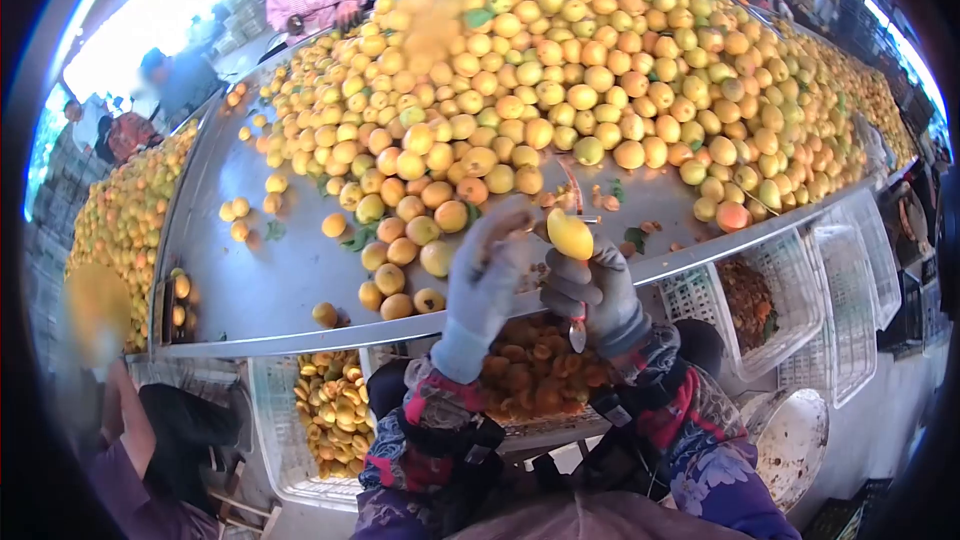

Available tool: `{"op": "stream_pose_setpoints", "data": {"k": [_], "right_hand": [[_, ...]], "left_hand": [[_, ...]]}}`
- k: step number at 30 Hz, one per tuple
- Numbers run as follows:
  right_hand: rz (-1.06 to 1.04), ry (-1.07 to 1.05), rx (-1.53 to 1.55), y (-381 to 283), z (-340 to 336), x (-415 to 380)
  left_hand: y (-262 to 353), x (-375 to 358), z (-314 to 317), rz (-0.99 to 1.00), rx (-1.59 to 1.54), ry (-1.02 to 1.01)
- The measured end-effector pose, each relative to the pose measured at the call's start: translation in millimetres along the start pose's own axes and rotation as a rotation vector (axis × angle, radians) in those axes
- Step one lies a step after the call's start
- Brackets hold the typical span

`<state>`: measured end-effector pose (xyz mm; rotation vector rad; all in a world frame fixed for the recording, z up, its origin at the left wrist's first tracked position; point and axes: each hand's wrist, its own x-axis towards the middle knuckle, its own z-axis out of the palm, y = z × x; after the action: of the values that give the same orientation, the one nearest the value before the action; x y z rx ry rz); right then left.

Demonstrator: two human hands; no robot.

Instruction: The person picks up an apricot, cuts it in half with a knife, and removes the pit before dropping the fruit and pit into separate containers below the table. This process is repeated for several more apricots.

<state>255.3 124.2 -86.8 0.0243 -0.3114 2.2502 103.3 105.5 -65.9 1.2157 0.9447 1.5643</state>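
My right hand [600,285], in a grey glove, is closed around a yellow apricot piece [570,235] that sticks up above its fingers. A small knife [577,330] with a bit of red at its handle points down from the same hand. Just to the left, my gloved left hand [483,275] is raised with curved fingers spread apart, near the apricot piece; no fruit shows in it. Both hands are over the table's front edge. Below them is a container of apricot pieces [535,365], orange-brown and partly hidden by my arms.
A large heap of whole apricots [580,70] covers much of the metal table [230,280]. Under its edge stand a white crate [275,440] with halved apricots, more white crates [800,315] and a stained round basin [795,440]. Other people work at the far side and left.
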Motion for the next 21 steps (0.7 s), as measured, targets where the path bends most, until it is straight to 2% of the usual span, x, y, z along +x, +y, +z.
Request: {"op": "stream_pose_setpoints", "data": {"k": [2,4,6,8,9,10,12,13,14,15,16,17,19,20,21], "right_hand": [[0.062,0.042,-0.080,8,-2,2],[-0.003,0.302,-0.489,14,4,-2],[0.014,0.263,-0.487,16,13,-3],[-0.097,0.334,-0.803,17,21,-3],[-0.115,0.363,-0.809,13,25,-2],[-0.111,0.358,-0.799,10,23,0],[-0.306,0.423,-0.727,2,17,1],[-0.403,0.389,-0.759,-2,16,-1],[-0.399,0.388,-0.752,-5,16,0],[-0.527,0.398,-0.791,-8,15,1],[-0.658,0.407,-0.828,-10,15,1],[-0.664,0.395,-0.823,-12,14,-2],[-0.716,0.473,-1.024,-20,16,-1],[-0.747,0.505,-1.117,-24,18,3],[-0.763,0.462,-1.108,-26,8,5]], "left_hand": [[6,-11,8,-0.056,-0.070,-0.150],[8,-15,9,-0.087,-0.085,-0.126],[17,-19,4,-0.119,-0.100,-0.116],[32,-26,-2,0.118,0.177,-0.010],[23,-27,-21,0.223,0.210,0.051],[45,-37,-26,0.121,-0.026,0.140],[58,-59,-70,0.151,0.058,0.296],[74,-74,-88,0.128,0.240,0.391],[82,-90,-113,0.089,0.274,0.415],[93,-104,-118,0.099,0.192,0.463],[96,-123,-142,0.089,0.443,0.525],[94,-142,-169,0.090,0.693,0.583],[91,-168,-200,0.134,1.053,0.578],[93,-178,-207,0.124,1.462,0.545],[92,-181,-208,0.046,1.630,0.606]]}}
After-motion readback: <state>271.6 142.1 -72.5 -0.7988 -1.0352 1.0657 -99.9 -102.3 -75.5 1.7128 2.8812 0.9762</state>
